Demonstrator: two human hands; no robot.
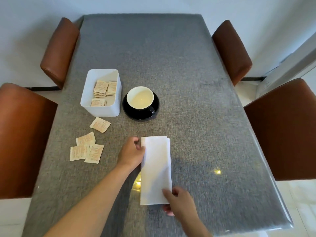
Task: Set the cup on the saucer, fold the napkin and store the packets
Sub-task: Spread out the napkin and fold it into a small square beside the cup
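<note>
Napkin fold under way, cup (pixel 140 98) already on saucer (pixel 154 110).
Left hand (pixel 132 152) and right hand (pixel 177 200) pinch opposite ends of the napkin (pixel 156 170), keeping it flat on the bench (pixel 171 65).

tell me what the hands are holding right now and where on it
Both hands are on the folded white napkin, which lies on the table. The left hand pinches its far left edge; the right hand grips its near right corner.

walls pale | table (pixel 171 65) grey cloth | four brown chairs (pixel 282 130)
</note>
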